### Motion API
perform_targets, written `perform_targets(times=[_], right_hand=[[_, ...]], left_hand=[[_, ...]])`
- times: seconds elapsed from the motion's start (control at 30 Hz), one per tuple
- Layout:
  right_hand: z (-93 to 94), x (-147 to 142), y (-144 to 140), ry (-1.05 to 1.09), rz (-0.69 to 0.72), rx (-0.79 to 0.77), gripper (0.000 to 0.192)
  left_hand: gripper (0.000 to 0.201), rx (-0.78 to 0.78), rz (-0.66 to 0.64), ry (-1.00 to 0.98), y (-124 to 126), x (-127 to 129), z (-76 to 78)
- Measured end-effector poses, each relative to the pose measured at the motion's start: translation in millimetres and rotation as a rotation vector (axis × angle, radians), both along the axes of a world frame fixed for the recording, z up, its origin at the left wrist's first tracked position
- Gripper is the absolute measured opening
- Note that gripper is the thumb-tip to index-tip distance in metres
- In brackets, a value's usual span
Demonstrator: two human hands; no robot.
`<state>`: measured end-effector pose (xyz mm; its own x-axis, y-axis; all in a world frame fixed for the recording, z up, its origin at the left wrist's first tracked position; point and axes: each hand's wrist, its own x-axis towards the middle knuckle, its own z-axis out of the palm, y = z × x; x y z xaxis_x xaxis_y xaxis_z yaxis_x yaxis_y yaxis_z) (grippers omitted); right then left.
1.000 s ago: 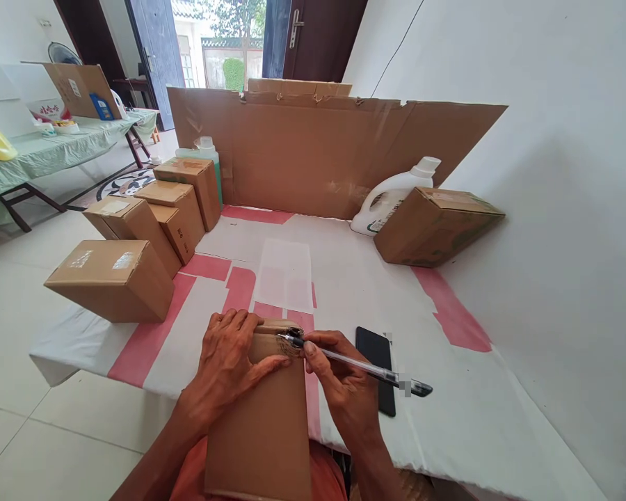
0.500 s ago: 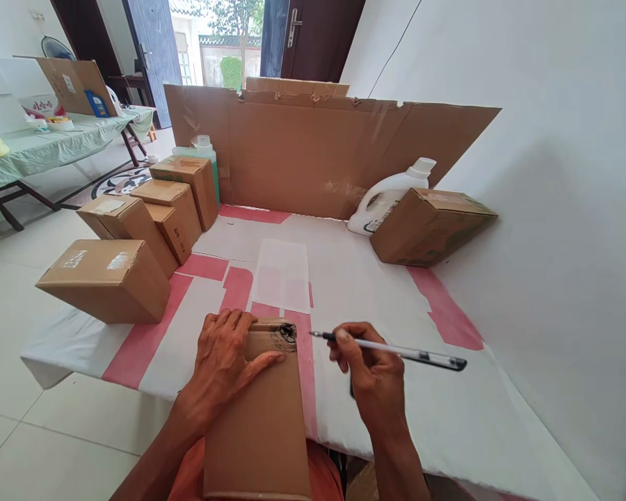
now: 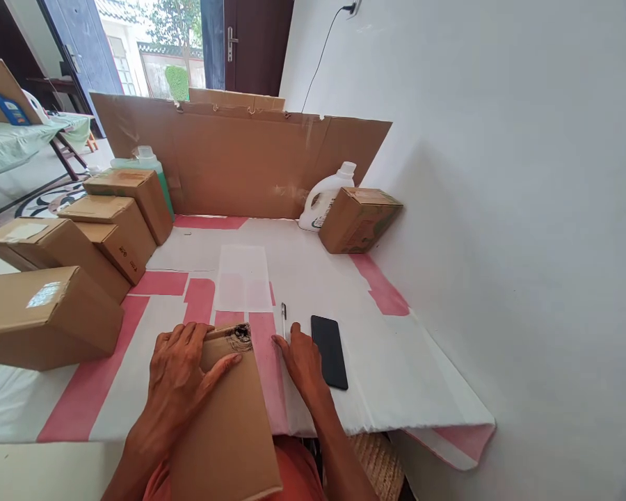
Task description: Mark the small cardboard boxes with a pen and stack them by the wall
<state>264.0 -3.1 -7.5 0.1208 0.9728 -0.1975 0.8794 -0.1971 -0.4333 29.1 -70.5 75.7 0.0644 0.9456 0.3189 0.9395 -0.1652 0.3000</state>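
Head view: the left hand [image 3: 180,372] lies flat and spread on the far end of a box [image 3: 229,417], fingers over its left edge and thumb stretched across the top. The box rests tilted, its near end toward the person's lap and its far end on the table [image 3: 396,362]. A black scribble [image 3: 238,339] marks the box's far right corner, just beyond the thumb tip.

The right hand [image 3: 302,362] rests palm down on the table just right of the box, fingers loosely extended and holding nothing. A pen [image 3: 284,316] lies on the table at its fingertips, pointing away from the person; whether a finger touches it cannot be told. A black phone [image 3: 330,342] lies flat just right of that hand.

The table wears a white cover with pink stripes [image 3: 380,289]. A row of closed cartons [image 3: 46,316] runs along its left side. A cardboard sheet [image 3: 240,160] stands upright across the back. A green bottle [image 3: 149,163] stands at its left end behind the cartons. A white jug [image 3: 326,198] stands at the right, touching a tilted carton [image 3: 359,219] beside the wall.
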Motion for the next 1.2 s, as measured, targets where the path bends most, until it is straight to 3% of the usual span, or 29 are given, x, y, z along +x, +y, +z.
perform_targets(times=[0.17, 0.27, 0.43, 0.57, 0.67, 0.8, 0.97, 1.07, 1.2], right_hand=[[6.7, 34.6, -22.4, -0.134, -0.234, 0.078, 0.055], [3.0, 60.0, -34.0, -0.112, -0.327, 0.024, 0.059], [-10.5, 86.3, -33.8, 0.147, -0.4, -0.042, 0.063], [-12.6, 90.6, -39.6, 0.496, -0.325, -0.03, 0.051], [1.1, 84.4, -60.9, 0.852, -0.313, -0.004, 0.06], [44.3, 57.4, -95.4, 1.409, -0.37, -0.045, 0.057], [98.0, 0.8, -120.7, 1.643, -0.161, -0.208, 0.044], [103.8, -24.5, -127.6, 1.674, -0.004, -0.301, 0.048], [88.5, -34.8, -133.0, 1.55, 0.046, -0.393, 0.053]], left_hand=[[0.043, -0.003, 0.011, -0.011, -0.2, -0.2, -1.0], [0.041, -0.011, 0.012, -0.025, 0.0, 1.6, -0.3], [0.039, -0.009, 0.017, -0.029, -2.2, 3.6, 0.9], [0.037, -0.024, 0.047, -0.044, -5.0, -0.2, -0.5], [0.035, -0.028, 0.068, -0.045, -5.6, -1.1, -0.3], [0.031, -0.021, 0.024, -0.069, -7.4, 5.3, 3.9], [0.028, 0.007, -0.012, -0.06, -14.8, 12.4, 9.3], [0.022, 0.015, -0.028, -0.058, -18.2, 10.6, 9.4], [0.017, 0.034, -0.027, -0.074, -19.0, 7.2, 8.4]])
